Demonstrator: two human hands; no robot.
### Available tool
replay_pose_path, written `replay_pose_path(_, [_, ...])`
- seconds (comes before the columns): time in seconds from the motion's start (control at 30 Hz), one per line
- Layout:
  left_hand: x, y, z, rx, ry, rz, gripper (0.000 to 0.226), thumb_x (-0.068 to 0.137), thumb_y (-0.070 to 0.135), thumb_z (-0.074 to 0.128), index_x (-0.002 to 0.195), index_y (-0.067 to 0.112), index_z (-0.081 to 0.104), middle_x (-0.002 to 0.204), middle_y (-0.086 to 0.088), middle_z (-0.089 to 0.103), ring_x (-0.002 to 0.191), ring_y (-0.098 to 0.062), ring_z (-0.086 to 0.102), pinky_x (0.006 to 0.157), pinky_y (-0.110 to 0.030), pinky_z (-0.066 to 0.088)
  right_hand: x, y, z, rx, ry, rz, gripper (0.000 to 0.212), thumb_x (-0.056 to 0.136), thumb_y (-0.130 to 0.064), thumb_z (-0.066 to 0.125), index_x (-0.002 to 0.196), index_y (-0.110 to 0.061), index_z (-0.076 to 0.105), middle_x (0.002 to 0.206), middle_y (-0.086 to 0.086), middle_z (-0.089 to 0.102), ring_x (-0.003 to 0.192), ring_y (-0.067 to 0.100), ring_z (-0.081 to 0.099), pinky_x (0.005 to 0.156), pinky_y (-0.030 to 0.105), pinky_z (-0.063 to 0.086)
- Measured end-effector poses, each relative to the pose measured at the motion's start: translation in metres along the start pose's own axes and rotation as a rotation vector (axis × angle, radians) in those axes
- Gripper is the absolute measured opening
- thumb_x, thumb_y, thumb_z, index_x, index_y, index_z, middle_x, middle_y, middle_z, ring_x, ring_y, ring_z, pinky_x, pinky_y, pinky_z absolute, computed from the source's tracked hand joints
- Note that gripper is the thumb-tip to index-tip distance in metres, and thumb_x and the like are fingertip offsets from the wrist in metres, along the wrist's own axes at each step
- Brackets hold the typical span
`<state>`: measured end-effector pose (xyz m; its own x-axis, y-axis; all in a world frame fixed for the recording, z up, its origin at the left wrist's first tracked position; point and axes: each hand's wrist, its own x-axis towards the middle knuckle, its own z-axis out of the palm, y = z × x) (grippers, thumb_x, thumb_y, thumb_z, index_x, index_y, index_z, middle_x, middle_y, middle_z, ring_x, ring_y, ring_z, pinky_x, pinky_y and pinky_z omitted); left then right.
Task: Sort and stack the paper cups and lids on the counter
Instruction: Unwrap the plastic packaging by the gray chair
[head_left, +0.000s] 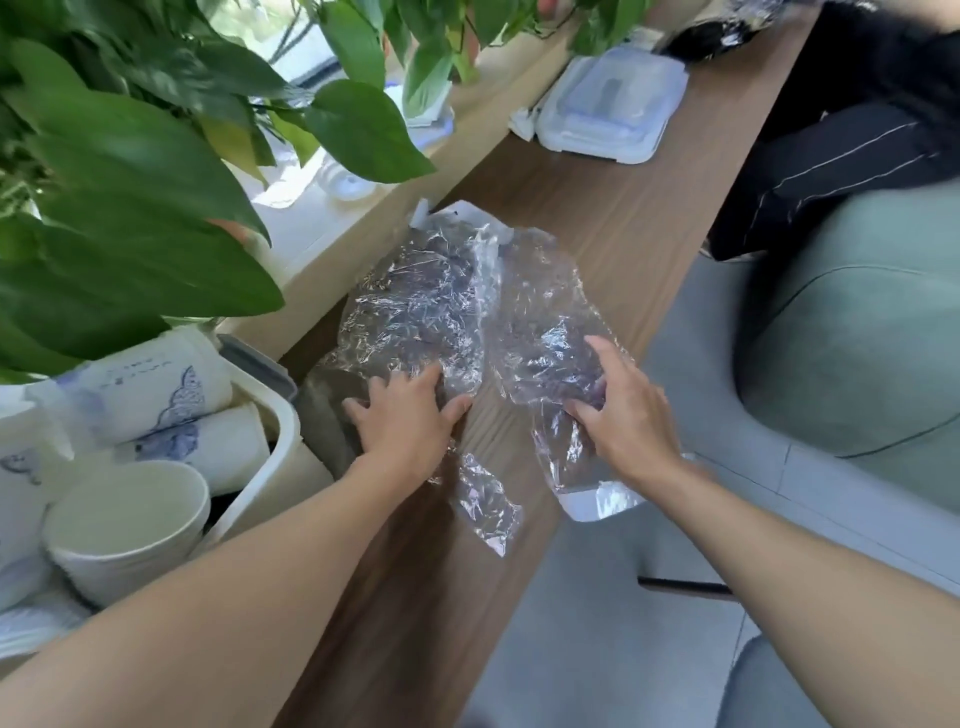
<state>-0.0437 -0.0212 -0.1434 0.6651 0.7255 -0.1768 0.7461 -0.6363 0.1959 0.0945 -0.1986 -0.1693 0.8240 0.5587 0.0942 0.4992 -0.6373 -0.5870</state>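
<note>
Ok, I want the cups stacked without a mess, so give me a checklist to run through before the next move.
1. Left hand free: not ok, it presses flat on the left plastic bag.
2. Right hand free: not ok, it grips the right plastic bag.
3. Counter space ahead: not ok, both bags cover it.
4. Paper cups within reach: ok, they sit in the white bin beside the left arm.
5. Lids located: cannot tell.
6. Bag contents: cannot tell, the crinkled plastic hides them.
</note>
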Motion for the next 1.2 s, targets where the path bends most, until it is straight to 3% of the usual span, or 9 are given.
replay_pose_path(0.23, [-0.003,-0.006,0.000,-0.210,0.065,0.087,0.017,0.097,0.033,0.066,0.096,0.018,0.071,0.149,-0.011,0.048,0.148,-0.035,0.032,0.119,-0.065,0.009,-0.018,0.010,-0.006,0.161,0.074,0.015,0.069,0.082,-0.023,0.074,0.135,-0.045,0.035,0.086,-0.019,0.045,0.080,-0.001,0.051,0.064,0.020,0.035])
replay_pose_path(0.3, [-0.007,-0.007,-0.001,-0.217,0.112,0.157,0.019,0.099,0.023,0.063,0.082,0.016,0.060,0.106,-0.003,0.066,0.114,-0.031,0.059,0.119,-0.062,0.018,-0.025,0.012,-0.010,0.184,0.073,0.036,0.071,0.083,-0.022,0.073,0.136,-0.047,0.033,0.085,-0.017,0.046,0.082,-0.007,0.050,0.062,0.018,0.036])
replay_pose_path(0.43, [-0.018,0.000,-0.006,-0.273,0.166,0.284,0.027,0.097,0.002,0.050,0.080,0.017,0.036,0.061,-0.003,0.052,0.062,-0.021,0.046,0.105,-0.049,0.034,-0.041,0.012,-0.021,0.149,0.100,0.058,0.079,0.084,-0.019,0.071,0.142,-0.049,0.027,0.086,-0.016,0.043,0.079,-0.004,0.049,0.061,0.021,0.042])
replay_pose_path(0.53, [-0.037,0.015,-0.007,-0.428,0.118,0.400,0.022,0.093,-0.007,0.043,0.098,0.014,0.047,0.077,-0.001,0.049,0.071,-0.022,0.042,0.079,-0.045,0.037,-0.058,0.013,-0.036,0.127,0.110,0.090,0.076,0.086,-0.020,0.070,0.142,-0.050,0.028,0.090,-0.013,0.043,0.077,0.003,0.051,0.067,0.035,0.052])
replay_pose_path(0.63, [-0.057,0.033,-0.008,-0.421,0.039,0.504,0.036,0.097,0.013,0.050,0.133,0.017,0.051,0.103,-0.003,0.054,0.103,-0.025,0.047,0.093,-0.042,0.035,-0.078,0.018,-0.052,0.145,0.117,0.130,0.071,0.088,-0.020,0.068,0.142,-0.049,0.032,0.091,-0.013,0.044,0.079,0.008,0.053,0.073,0.040,0.052])
replay_pose_path(0.73, [-0.079,0.055,-0.013,-0.423,-0.051,0.536,0.057,0.084,0.065,0.044,0.127,0.030,0.056,0.102,0.008,0.047,0.106,-0.013,0.040,0.094,-0.034,0.027,-0.101,0.027,-0.073,0.146,0.144,0.180,0.067,0.089,-0.021,0.066,0.143,-0.046,0.036,0.095,-0.012,0.046,0.082,0.011,0.053,0.073,0.037,0.050])
replay_pose_path(0.8, [-0.092,0.072,-0.013,-0.510,-0.057,0.527,0.058,0.082,0.073,0.051,0.113,0.025,0.064,0.107,0.004,0.054,0.107,-0.014,0.046,0.092,-0.033,0.035,-0.120,0.034,-0.089,0.145,0.171,0.200,0.065,0.089,-0.021,0.066,0.142,-0.045,0.038,0.096,-0.010,0.047,0.084,0.010,0.053,0.071,0.033,0.046])
replay_pose_path(1.03, [-0.168,0.135,-0.012,-0.663,0.132,0.724,0.026,0.086,0.015,0.079,0.075,0.013,0.056,0.091,-0.008,0.056,0.079,0.013,0.051,0.067,-0.003,0.040,-0.222,0.064,-0.169,0.131,0.297,0.288,0.061,0.089,-0.024,0.065,0.140,-0.045,0.040,0.099,-0.011,0.049,0.085,0.006,0.051,0.079,0.037,0.048])
replay_pose_path(1.2, [-0.253,0.179,-0.006,-0.692,0.078,0.824,0.015,0.085,0.009,0.078,0.081,0.005,0.064,0.118,-0.004,0.062,0.091,-0.003,0.059,0.075,-0.017,0.048,-0.335,0.095,-0.236,0.092,0.418,0.399,0.057,0.086,-0.021,0.066,0.137,-0.038,0.048,0.104,-0.011,0.051,0.084,0.005,0.052,0.080,0.037,0.050])
